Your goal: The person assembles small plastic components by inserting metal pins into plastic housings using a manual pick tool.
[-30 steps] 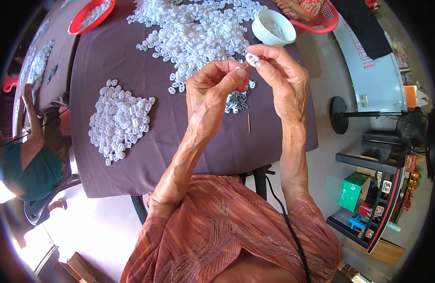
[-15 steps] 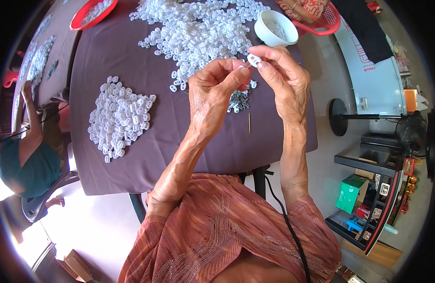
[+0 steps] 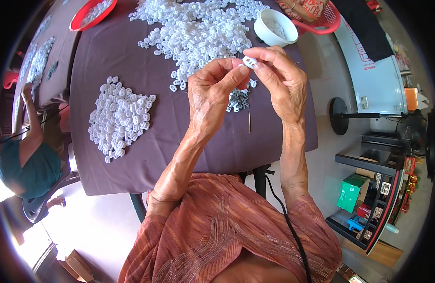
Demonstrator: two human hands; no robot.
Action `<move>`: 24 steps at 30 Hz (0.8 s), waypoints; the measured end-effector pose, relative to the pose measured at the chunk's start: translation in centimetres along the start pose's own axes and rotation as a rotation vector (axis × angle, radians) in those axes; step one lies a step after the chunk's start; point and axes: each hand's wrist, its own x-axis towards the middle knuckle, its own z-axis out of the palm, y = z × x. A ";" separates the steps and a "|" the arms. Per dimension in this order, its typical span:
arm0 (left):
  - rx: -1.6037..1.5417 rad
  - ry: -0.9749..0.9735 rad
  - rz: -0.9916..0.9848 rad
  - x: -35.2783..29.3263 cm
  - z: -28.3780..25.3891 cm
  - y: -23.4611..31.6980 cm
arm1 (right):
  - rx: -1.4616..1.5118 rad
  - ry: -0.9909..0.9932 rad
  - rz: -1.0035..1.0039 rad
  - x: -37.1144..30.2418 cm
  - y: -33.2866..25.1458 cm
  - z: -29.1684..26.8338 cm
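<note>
Left hand and right hand, seen in the head view, are raised over the near part of the brown tablecloth, with the fingertips brought close together. Right hand: thumb and index finger pinched on one white two-holed piece, gripped at its edge, with the holes exposed; the other fingers are bent behind. Left hand: thumb and index finger closed together at the near side of that piece; any small part between these fingertips is hidden, so its grip cannot be told. The held piece sits above the table, between the two hands. Beyond the hands, a large heap of white pieces spreads toward the far edge. A smaller pile of white pieces lies apart, to the left of the left forearm. Small grey parts are gathered below the fingertips, with a thin wooden stick just on their near side. Right of the large heap stands a white bowl, partly filled with pale pieces, beside a red basket. At far left, another person in dark green sits at a neighbouring table.
</note>
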 end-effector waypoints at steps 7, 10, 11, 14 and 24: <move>-0.006 0.027 -0.033 0.0 0.0 0.0 | 0.030 0.026 0.027 -0.3 0.3 0.3; -0.025 0.029 -0.018 0.1 -0.1 -0.2 | 0.010 0.024 0.036 -0.3 0.6 0.1; -0.014 0.030 -0.015 0.1 -0.1 -0.3 | -0.038 -0.002 0.014 -0.3 0.7 0.0; -0.017 0.029 -0.024 0.2 -0.2 -0.4 | -0.135 -0.014 -0.039 -0.2 0.6 -0.1; -0.139 0.009 -0.106 0.7 -0.5 -1.2 | -0.169 -0.024 -0.077 -0.4 1.5 0.2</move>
